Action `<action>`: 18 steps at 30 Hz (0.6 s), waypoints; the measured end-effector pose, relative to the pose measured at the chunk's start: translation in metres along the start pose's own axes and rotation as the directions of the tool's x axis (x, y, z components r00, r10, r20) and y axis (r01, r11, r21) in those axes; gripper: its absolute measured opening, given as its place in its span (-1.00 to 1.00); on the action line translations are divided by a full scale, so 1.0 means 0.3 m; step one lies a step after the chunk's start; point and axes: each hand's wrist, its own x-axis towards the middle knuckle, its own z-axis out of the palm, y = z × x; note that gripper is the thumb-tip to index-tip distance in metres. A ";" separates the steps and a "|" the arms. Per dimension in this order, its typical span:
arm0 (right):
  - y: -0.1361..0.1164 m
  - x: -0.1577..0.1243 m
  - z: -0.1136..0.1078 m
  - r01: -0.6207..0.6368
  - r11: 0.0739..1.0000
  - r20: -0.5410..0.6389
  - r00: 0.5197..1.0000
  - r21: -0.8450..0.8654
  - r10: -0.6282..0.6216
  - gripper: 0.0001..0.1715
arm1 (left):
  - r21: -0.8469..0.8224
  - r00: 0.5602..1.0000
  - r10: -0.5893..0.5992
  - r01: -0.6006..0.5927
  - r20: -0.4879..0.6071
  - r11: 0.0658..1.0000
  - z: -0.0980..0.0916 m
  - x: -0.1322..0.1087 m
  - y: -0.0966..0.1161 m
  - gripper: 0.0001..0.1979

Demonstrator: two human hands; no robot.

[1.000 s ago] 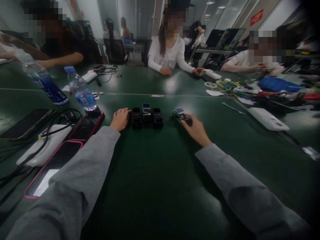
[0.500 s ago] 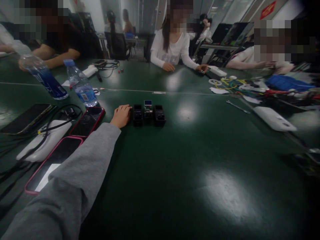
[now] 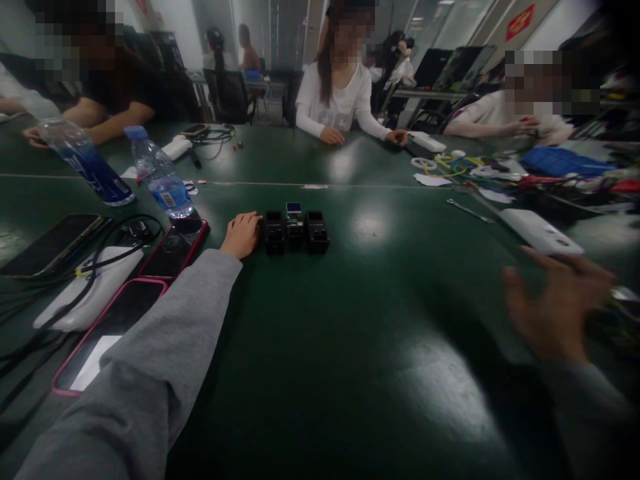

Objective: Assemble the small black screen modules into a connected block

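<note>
My left hand point(image 3: 242, 234) rests on the green table point(image 3: 320, 347), fingers curled loosely, its fingertips against the left end of a row of small black modules point(image 3: 295, 230). The middle module carries a small blue screen. Nothing is visibly gripped in that hand. My right hand point(image 3: 557, 307) hovers at the right, blurred by motion, fingers spread apart and empty. It is close to a white power bank point(image 3: 540, 231).
Phones point(image 3: 175, 247) and a white device with cables point(image 3: 90, 293) lie at the left. Two water bottles point(image 3: 160, 177) stand behind them. Tools, wires and a blue box point(image 3: 560, 162) clutter the right. Other people sit across the table.
My right hand held a small module by the row, left the view with it, and now shows at the right, empty and spread. My left hand has stayed put.
</note>
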 end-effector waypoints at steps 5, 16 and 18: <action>-0.469 0.010 0.187 0.212 0.902 0.217 0.926 0.377 -0.308 -0.44 | 0.003 1.000 -0.010 0.010 0.004 1.000 0.001 0.001 0.002 -0.58; -0.683 0.077 0.416 0.039 0.866 0.387 0.884 0.498 -0.262 -0.47 | 0.012 1.000 0.002 -0.002 0.010 1.000 0.000 0.002 -0.001 -0.57; -0.604 0.074 0.405 0.029 0.861 0.385 0.887 0.508 -0.257 -0.48 | 0.012 1.000 -0.002 0.002 0.010 1.000 0.000 0.001 0.001 -0.56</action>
